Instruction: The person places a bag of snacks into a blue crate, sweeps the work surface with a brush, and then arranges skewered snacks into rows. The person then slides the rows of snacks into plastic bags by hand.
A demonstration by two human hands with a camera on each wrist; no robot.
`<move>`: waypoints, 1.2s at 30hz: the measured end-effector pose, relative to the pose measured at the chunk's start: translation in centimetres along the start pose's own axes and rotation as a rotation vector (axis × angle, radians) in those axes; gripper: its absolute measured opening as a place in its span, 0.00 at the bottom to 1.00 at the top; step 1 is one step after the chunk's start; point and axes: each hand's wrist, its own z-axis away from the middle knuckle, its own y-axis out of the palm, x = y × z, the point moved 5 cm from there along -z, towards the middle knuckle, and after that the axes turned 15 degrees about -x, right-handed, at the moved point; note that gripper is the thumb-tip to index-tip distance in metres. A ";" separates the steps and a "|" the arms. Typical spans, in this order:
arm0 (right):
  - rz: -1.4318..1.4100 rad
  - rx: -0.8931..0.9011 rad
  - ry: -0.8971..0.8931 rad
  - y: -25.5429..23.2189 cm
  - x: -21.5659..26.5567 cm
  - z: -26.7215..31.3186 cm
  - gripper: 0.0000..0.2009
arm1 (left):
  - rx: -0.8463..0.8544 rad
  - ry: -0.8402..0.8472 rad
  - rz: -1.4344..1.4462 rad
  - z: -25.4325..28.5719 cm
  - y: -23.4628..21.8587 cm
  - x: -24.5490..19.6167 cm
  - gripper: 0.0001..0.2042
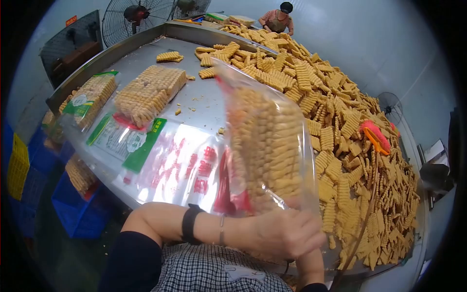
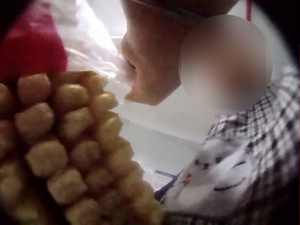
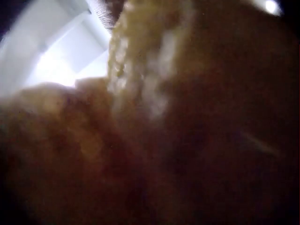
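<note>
A clear plastic bag (image 1: 272,141) with red print, packed with ridged golden snack pieces, stands tilted in front of me in the head view. My left hand (image 1: 289,232), with fingers curled, grips it at its lower end. The left forearm crosses in front of my body. From below right comes my right forearm (image 1: 311,266); the left hand and bag mostly hide that hand, and I cannot tell how its fingers lie. Close-up snack pieces (image 2: 61,150) fill the left of the left wrist view. The right wrist view is dark and blurred, with snack pieces (image 3: 136,56) close to the lens.
Flat printed bags (image 1: 180,160) lie on the metal table (image 1: 202,100). Filled bags (image 1: 148,90) stand at the left, above blue crates (image 1: 80,209). A large snack heap (image 1: 340,126) covers the right side, with a pink-and-orange object (image 1: 377,136) on it. Another person (image 1: 278,19) is behind.
</note>
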 end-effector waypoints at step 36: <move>-0.615 -0.326 0.188 -2.7 6.3 -5.3 0.23 | 0.428 -0.104 0.423 7.9 6.5 -2.2 0.07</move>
